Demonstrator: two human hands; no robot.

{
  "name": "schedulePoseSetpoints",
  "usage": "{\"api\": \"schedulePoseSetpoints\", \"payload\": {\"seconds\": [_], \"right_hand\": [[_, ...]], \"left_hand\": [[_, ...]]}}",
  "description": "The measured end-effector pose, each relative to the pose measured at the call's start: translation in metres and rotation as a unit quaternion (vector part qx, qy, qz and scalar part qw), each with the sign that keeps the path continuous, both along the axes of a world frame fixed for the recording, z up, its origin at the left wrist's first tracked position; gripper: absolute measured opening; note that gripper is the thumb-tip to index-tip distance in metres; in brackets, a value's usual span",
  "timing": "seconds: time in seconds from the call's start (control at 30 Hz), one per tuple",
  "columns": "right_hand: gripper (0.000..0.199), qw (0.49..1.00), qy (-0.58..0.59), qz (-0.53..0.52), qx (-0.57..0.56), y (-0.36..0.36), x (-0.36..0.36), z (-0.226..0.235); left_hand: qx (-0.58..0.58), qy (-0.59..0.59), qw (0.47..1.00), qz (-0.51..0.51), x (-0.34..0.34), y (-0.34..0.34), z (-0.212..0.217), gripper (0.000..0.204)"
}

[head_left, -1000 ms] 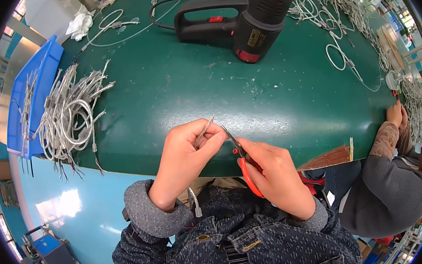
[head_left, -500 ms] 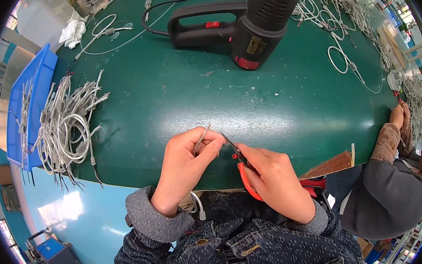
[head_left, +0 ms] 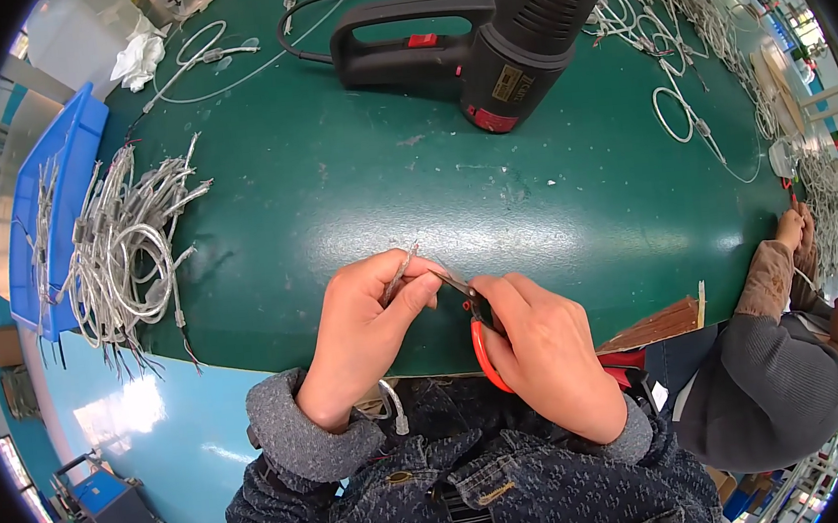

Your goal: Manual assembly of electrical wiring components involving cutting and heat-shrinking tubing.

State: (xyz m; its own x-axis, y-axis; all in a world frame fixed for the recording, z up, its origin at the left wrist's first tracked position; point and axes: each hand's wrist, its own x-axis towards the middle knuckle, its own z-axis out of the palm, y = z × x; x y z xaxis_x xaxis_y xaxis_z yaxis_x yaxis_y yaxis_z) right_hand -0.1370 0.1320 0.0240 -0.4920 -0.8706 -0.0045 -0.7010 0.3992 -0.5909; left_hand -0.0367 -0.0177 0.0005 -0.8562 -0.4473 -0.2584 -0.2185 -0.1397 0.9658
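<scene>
Far left: blue tray (head_left: 78, 142) with some cables in it. Cable bundle (head_left: 121, 273) beside it, coiled, dark wire ends showing at the near side; can't tell if those are finished or waiting.

Left hand (head_left: 359, 312): thumb and index pinched tight on one grey braided cable (head_left: 400, 271), other fingers curled. Cable sits just above the table's near edge. Braided end points away from the wearer, leaning right; long axis lower left to upper right. A loop with a grey connector (head_left: 401, 424) hangs below that wrist, probably the same cable; the run between is hidden.

Progress: I'd call it mid-trim. Braid covers the visible end, so that end looks unfinished.

Red-handled scissors (head_left: 482, 348): blades aim up-left at the left fingertips; contact with cable unclear. Right hand (head_left: 551, 350) is closed round the handles.
</scene>
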Motion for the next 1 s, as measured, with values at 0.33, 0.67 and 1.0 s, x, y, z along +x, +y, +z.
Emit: {"api": "schedulePoseSetpoints", "payload": {"seconds": [0.33,0.67,1.0], "right_hand": [[0.031,0.999,-0.047,0.008,-0.013,0.002,0.002,0.0],[0.038,0.997,-0.075,0.002,-0.017,0.005,0.0,-0.004],[0.036,0.998,-0.065,0.012,0.0,0.004,-0.003,-0.009]], "left_hand": [[0.005,0.0,1.0,-0.001,0.002,0.0,0.0,0.01],[-0.061,-0.015,0.998,0.007,-0.001,0.003,-0.001,0.011],[-0.133,-0.012,0.991,0.009,-0.003,0.003,-0.006,0.011]]}}
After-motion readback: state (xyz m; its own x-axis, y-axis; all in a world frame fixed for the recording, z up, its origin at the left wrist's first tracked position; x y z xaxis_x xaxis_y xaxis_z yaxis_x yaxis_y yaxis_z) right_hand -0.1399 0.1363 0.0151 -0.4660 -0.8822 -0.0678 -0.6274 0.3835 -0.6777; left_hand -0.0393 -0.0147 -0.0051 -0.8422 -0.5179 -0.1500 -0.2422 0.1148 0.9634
